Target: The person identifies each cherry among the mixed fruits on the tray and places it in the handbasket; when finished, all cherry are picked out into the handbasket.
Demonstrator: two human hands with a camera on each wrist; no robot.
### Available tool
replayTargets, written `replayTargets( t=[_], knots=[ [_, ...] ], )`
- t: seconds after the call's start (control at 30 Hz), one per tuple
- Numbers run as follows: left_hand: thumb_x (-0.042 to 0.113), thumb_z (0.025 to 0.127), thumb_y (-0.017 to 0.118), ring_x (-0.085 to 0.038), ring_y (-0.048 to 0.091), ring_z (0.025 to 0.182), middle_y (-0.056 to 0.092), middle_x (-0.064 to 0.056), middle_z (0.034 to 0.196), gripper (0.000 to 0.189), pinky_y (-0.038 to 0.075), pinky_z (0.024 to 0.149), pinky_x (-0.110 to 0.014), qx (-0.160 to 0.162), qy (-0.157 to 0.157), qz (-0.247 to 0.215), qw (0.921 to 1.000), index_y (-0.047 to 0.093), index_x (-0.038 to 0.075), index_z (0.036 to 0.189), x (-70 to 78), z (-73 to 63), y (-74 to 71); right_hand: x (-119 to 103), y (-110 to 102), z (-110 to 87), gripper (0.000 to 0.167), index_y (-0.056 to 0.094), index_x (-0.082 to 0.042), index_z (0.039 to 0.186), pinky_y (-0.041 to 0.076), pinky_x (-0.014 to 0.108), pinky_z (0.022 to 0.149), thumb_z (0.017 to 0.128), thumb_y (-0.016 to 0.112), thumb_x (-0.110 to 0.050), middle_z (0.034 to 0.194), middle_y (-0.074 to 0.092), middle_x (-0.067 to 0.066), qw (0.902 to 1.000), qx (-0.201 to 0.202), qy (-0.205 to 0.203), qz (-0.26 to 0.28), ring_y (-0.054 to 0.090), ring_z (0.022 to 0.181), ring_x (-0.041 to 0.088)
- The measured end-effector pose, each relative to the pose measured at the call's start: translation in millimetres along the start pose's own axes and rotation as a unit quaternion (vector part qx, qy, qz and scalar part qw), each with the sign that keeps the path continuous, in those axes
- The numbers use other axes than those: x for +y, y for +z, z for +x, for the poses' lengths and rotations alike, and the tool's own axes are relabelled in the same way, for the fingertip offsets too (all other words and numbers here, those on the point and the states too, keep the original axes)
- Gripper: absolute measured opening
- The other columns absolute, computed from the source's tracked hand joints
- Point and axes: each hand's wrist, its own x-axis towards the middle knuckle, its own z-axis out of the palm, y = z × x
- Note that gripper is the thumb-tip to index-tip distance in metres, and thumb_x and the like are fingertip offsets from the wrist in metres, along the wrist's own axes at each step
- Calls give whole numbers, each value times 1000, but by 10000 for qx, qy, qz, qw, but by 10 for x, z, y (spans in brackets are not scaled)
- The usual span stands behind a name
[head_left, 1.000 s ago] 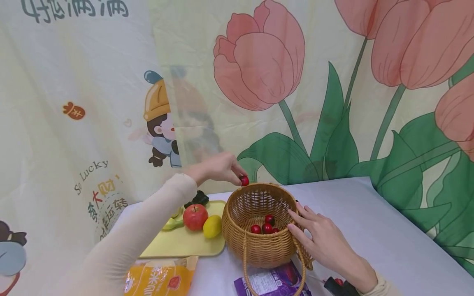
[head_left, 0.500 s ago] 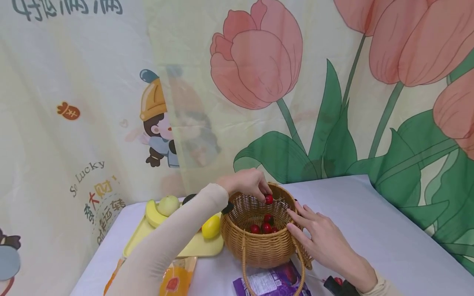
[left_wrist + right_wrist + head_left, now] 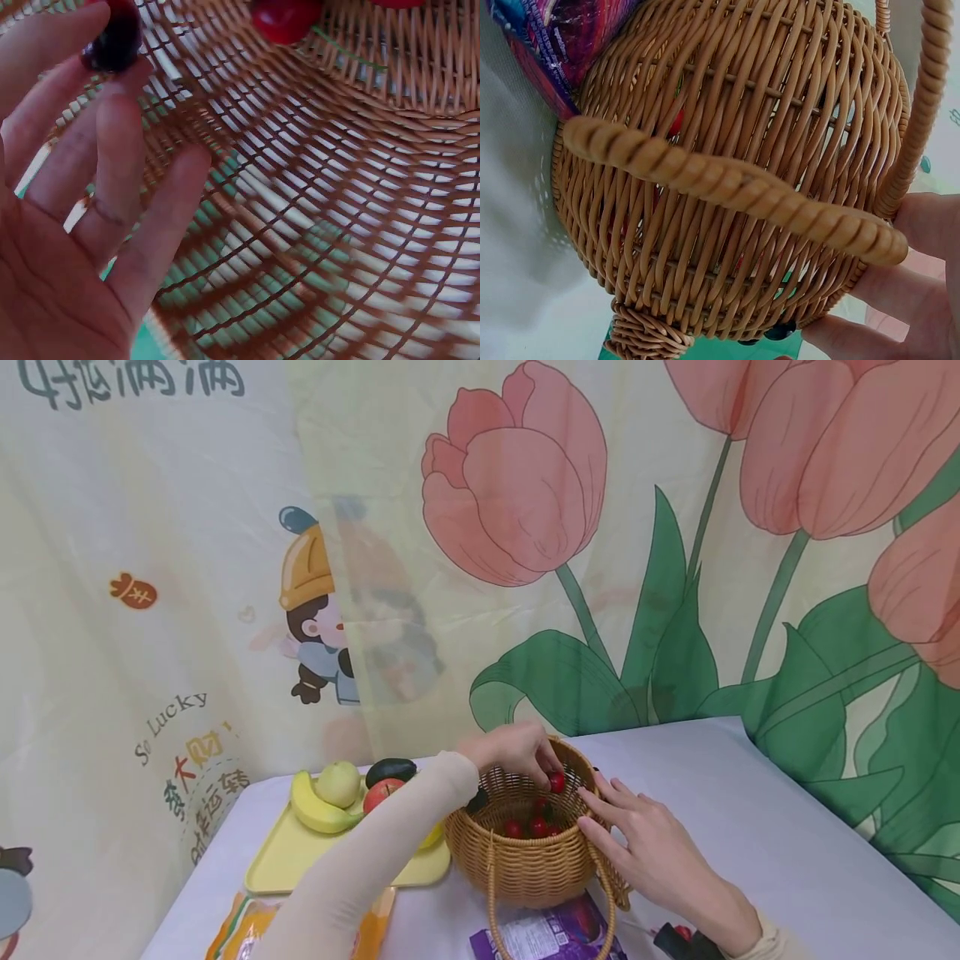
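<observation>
My left hand (image 3: 521, 753) reaches down inside the brown wicker basket (image 3: 525, 872), pinching a dark red cherry (image 3: 557, 782). The left wrist view shows that cherry (image 3: 114, 37) at the fingertips, above the woven inner wall. Several cherries (image 3: 538, 827) lie on the basket's floor, one with a thin green stem. On the right side of the rim rest the fairly straight fingers of my right hand (image 3: 648, 839). Seen from the right wrist, those fingers (image 3: 907, 289) touch the basket's edge beside its twisted handle (image 3: 735, 187), which hangs down over the outside.
Left of the basket, a yellow tray (image 3: 281, 860) bears a banana (image 3: 318, 810), a pale green round fruit (image 3: 339, 783), a red apple (image 3: 381, 793) and a dark avocado-shaped fruit (image 3: 392, 769). Orange (image 3: 375, 927) and purple (image 3: 536, 935) packets lie in front. Black objects (image 3: 678, 942) lie beneath the right wrist.
My left hand has carried the cherry from beyond the basket's far left rim rightward and down into the basket. My right hand has stayed at the rim.
</observation>
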Motion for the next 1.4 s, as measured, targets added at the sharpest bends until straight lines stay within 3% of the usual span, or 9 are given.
replayTargets(
  t=[0.2, 1.1, 1.27, 1.4],
  knots=[
    [14, 87, 82, -4, 74, 91, 80, 2, 108, 27, 61, 76, -20, -14, -50, -55, 10000, 81, 15, 114, -23, 3, 103, -7, 5, -9, 46, 66, -15, 138, 49, 64, 102, 104, 57, -44, 149, 57, 15, 10000, 16, -39, 9, 57, 135, 42],
    [14, 88, 82, -7, 76, 94, 81, 1, 107, 28, 62, 78, -23, -58, -25, -200, 9998, 80, 17, 115, -5, -16, 87, -8, 2, 7, 47, 65, -13, 139, 49, 65, 103, 104, 58, -43, 150, 57, 16, 10000, 39, -63, -12, 57, 135, 43],
    [13, 88, 81, -6, 76, 93, 80, 0, 108, 28, 62, 77, -23, -101, 1, -151, 9998, 80, 16, 116, 13, 0, 99, -4, -1, 4, 47, 65, -13, 139, 49, 65, 102, 104, 58, -43, 150, 57, 16, 10000, -5, -24, -22, 57, 135, 43],
    [16, 89, 81, -4, 75, 93, 80, 1, 109, 27, 61, 80, -21, -20, 35, 146, 9999, 80, 17, 116, 29, 3, 67, -3, 1, 5, 47, 65, -14, 139, 49, 65, 103, 104, 57, -43, 150, 56, 16, 10000, -45, 27, -10, 56, 135, 43]
  ],
)
